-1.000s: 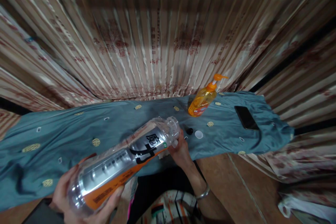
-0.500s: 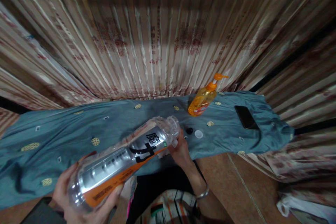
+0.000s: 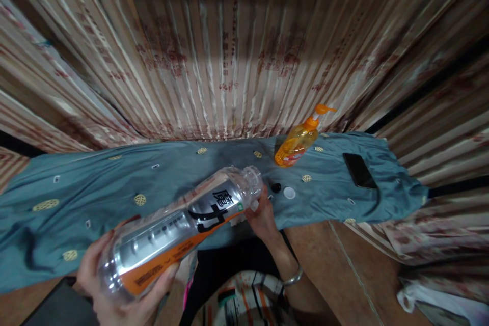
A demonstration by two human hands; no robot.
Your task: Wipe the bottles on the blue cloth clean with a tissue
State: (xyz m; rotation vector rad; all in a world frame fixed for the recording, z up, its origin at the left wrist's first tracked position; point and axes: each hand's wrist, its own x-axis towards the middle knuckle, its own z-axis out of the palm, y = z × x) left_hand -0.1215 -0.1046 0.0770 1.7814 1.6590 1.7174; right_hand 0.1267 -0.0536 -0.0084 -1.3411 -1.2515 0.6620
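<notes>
A large clear plastic bottle [image 3: 179, 229] with a silver and orange label is tilted across the lower left, its uncapped-looking neck up and to the right. My left hand [image 3: 122, 285] is wrapped round its base. At the neck, my right hand [image 3: 263, 214] has its fingers closed, partly hidden behind the bottle, with a small whitish piece showing by the fingertips. Just right of that hand, a small black cap [image 3: 275, 188] and a white round disc [image 3: 289, 193] lie on the blue cloth [image 3: 328, 204].
An orange pump bottle [image 3: 297, 145] stands behind the cap and disc. Farther right a black phone [image 3: 359, 170] lies on the cloth. Striped curtains [image 3: 229, 61] hang behind and on both sides. A white plastic bag [image 3: 431, 298] is at the lower right.
The view has shifted slightly. Both hands keep nearly the same hold on the bottle; nothing has been let go.
</notes>
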